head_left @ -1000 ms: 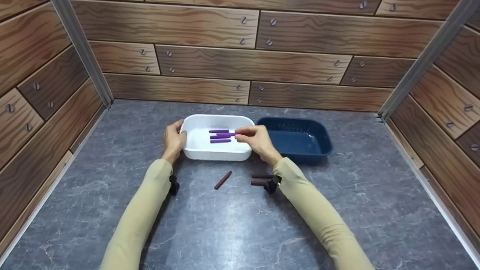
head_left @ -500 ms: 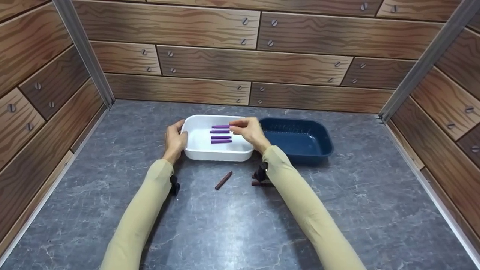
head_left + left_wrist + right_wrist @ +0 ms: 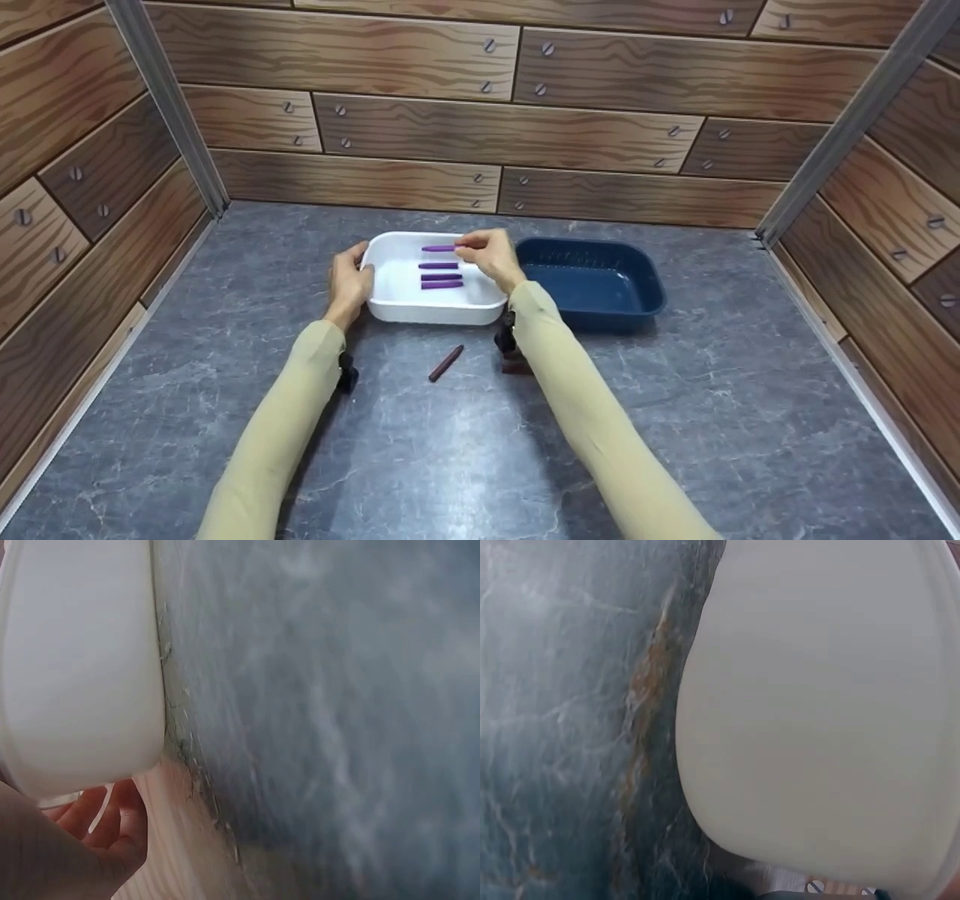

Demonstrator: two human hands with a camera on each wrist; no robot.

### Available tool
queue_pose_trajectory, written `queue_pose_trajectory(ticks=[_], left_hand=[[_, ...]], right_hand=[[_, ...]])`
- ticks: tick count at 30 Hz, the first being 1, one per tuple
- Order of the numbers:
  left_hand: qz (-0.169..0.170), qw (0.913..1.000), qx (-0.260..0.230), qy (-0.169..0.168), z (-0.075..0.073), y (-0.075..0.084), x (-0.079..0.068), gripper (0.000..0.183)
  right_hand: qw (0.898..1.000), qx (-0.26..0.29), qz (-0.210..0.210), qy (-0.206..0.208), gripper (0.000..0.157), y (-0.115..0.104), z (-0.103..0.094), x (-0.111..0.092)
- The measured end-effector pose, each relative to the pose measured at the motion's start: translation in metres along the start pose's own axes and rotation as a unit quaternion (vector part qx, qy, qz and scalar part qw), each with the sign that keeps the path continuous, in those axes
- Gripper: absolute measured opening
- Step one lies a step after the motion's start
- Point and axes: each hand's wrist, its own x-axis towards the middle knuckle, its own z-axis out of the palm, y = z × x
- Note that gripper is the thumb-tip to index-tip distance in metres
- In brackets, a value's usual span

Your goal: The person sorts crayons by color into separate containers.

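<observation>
My left hand (image 3: 349,285) grips the left end of a white plastic container (image 3: 435,313), thumb over the rim and fingers outside. In the left wrist view, those curled fingers (image 3: 124,821) show against the container's end. Near the container's far wall, my right hand (image 3: 491,253) pinches the right end of a purple crayon (image 3: 437,248). Whether that crayon touches the bottom I cannot tell. Three more purple crayons (image 3: 441,277) lie side by side on the container's floor. The right wrist view shows the container's outer wall (image 3: 817,712), with the right fingers out of sight.
A dark blue container (image 3: 611,321) stands right of the white one. One brown crayon (image 3: 446,364) lies slanted on the grey marbled table (image 3: 405,450). More brown (image 3: 515,366) shows beside the right wrist, mostly covered by the arm. Wood-patterned walls (image 3: 420,127) enclose the table.
My right hand has carried its purple crayon toward the container's far wall, away from the other three. The right forearm has swung left, covering more of the brown crayons. The left hand stays put.
</observation>
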Motion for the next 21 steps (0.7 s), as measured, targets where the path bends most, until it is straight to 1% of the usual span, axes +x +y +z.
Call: queue_pose_trajectory(ticks=[10, 15, 18, 21], left_hand=[[-0.001, 0.9998, 0.018, 0.002, 0.000, -0.001, 0.001, 0.052], [0.004, 0.9999, 0.010, -0.001, 0.000, -0.002, 0.002, 0.052], [0.009, 0.9999, 0.006, -0.001, 0.000, -0.002, 0.002, 0.052], [0.016, 0.9999, -0.002, -0.005, 0.000, -0.002, 0.002, 0.053]], right_hand=[[1.000, -0.015, 0.006, 0.006, 0.018, 0.003, 0.006, 0.003], [1.000, -0.016, 0.008, 0.007, 0.017, 0.005, 0.010, 0.004], [0.999, -0.037, 0.009, 0.012, 0.019, 0.006, 0.012, 0.004], [0.997, -0.071, 0.006, 0.003, 0.026, 0.007, 0.012, 0.005]])
